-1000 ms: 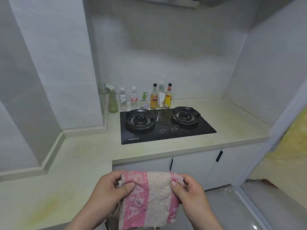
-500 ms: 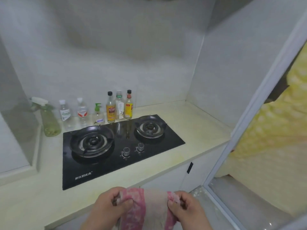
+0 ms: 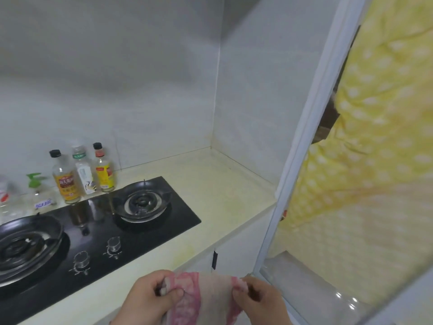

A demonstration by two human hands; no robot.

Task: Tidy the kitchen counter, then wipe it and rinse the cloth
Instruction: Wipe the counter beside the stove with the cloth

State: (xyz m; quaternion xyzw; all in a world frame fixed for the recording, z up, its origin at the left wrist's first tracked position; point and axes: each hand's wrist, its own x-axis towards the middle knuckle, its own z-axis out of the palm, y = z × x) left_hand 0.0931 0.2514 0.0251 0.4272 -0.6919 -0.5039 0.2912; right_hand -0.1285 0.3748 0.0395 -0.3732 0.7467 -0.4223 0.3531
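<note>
A pink and beige cloth (image 3: 206,299) hangs between my hands at the bottom of the view, just in front of the counter's front edge. My left hand (image 3: 150,299) pinches its left top corner and my right hand (image 3: 262,301) pinches its right top corner. The pale yellow-cream counter (image 3: 225,191) runs from the left to the right corner by the wall. A black two-burner gas hob (image 3: 98,226) is set into it, and the cloth's lower part runs out of view.
Three sauce bottles (image 3: 82,174) stand against the back wall behind the hob, with a green-pump bottle (image 3: 38,191) and a clear bottle (image 3: 4,198) further left. A white door frame (image 3: 297,165) and a yellow dotted curtain (image 3: 365,148) bound the counter on the right.
The view has swung right and closer to the counter; the spray bottle and left bottles slid out of view. Both hands keep their pinch on the cloth's top corners.
</note>
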